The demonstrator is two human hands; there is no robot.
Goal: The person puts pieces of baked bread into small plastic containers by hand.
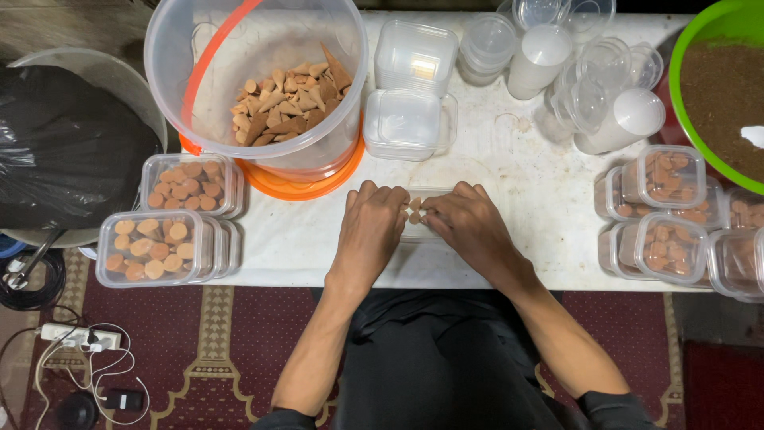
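A white, stained counter [517, 191] stands over a dark red patterned carpet [231, 350], seen from above. At its near edge, straight before the person, lies a clear shallow tray [430, 193], mostly hidden by the two hands. The left hand [370, 227] and the right hand [469, 227] lie palm down on it, side by side, fingertips meeting over a few small tan cones [414, 209] that stand between them. The fingers of both are curled in and pinched at the cones; how many each one grips cannot be told, since the knuckles cover the tips. The cones lie just at the inner fingertips of each hand, about as near to one as to the other, and the tray's long axis seems to run left to right under the wrists.

Beyond the left hand sits a big clear bucket [171, 72] with an orange handle, holding a loose heap of cones [286, 103], well apart from the hands. At the counter's left edge are filled boxes [155, 247] of cones, packed upright with round bases showing. At the right edge are more filled, lidded boxes [664, 215]. Along the far side stand empty boxes [410, 87] and stacked cups [589, 87], and a green basin [692, 48] of brown powder. A black bag [64, 143] sits left of the counter.
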